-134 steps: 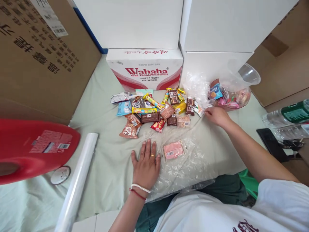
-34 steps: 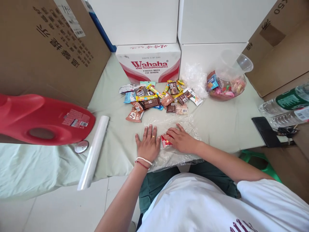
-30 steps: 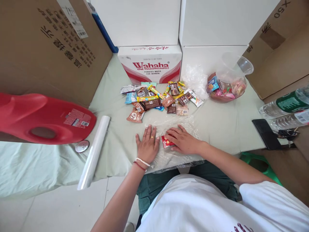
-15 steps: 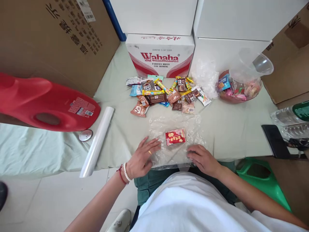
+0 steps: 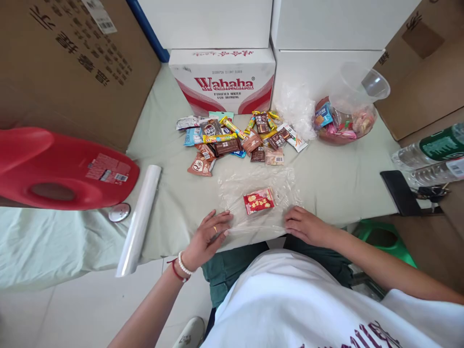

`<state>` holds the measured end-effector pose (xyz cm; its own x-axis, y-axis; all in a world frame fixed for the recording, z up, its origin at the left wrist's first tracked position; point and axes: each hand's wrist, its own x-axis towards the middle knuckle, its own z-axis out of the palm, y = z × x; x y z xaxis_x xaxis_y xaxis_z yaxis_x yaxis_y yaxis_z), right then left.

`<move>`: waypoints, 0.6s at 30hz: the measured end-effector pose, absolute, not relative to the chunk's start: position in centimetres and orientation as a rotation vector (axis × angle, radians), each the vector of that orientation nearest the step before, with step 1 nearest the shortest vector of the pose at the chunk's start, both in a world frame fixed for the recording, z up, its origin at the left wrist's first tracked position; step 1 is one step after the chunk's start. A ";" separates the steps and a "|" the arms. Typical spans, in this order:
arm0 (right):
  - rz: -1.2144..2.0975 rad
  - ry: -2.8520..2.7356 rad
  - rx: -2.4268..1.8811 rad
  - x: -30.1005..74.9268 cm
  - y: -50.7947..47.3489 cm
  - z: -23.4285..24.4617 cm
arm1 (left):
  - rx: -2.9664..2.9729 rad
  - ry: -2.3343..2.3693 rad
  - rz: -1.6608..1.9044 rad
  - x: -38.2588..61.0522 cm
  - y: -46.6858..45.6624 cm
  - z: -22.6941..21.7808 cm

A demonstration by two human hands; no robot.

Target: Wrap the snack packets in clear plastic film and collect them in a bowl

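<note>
A small red packet (image 5: 259, 201) with gold lettering lies on a crinkled sheet of clear plastic film (image 5: 250, 179) near the table's front edge. My left hand (image 5: 210, 237), with a ring and bracelets, grips the film's near left corner between thumb and fingers. At the near right corner, my right hand (image 5: 306, 226) has its fingers bent over the film, thumb mostly hidden. The film's near edge stretches between both hands, just in front of the packet. Neither hand touches the packet.
Behind the film lies a pile of wrapped snacks (image 5: 224, 146), before a Wahaha box (image 5: 223, 87). A clear roll (image 5: 139, 220) and a red jug (image 5: 65, 169) stand left. Crumpled plastic (image 5: 295, 111), a bowl of snacks (image 5: 344, 140), a phone (image 5: 400, 192) and bottles (image 5: 435, 145) are right.
The film's near edge, which hung over the table's front edge, is now drawn up onto the table toward the packet. Both hands have closed on its corners. The view has shifted.
</note>
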<state>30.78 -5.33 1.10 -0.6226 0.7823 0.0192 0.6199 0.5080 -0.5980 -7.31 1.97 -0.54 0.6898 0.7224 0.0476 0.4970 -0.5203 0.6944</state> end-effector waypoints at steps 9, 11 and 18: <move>1.146 -2.040 -1.501 32.7 2.4 3.1 | 1.953 1.247 0.560 -4.5 7.1 0.5; 1.008 -2.059 -1.738 32.5 4.3 3.0 | 1.968 1.435 0.527 -3.6 8.5 -0.1; 0.336 -2.357 -1.583 27.8 4.0 4.5 | 2.020 1.812 0.730 -3.1 9.5 -0.8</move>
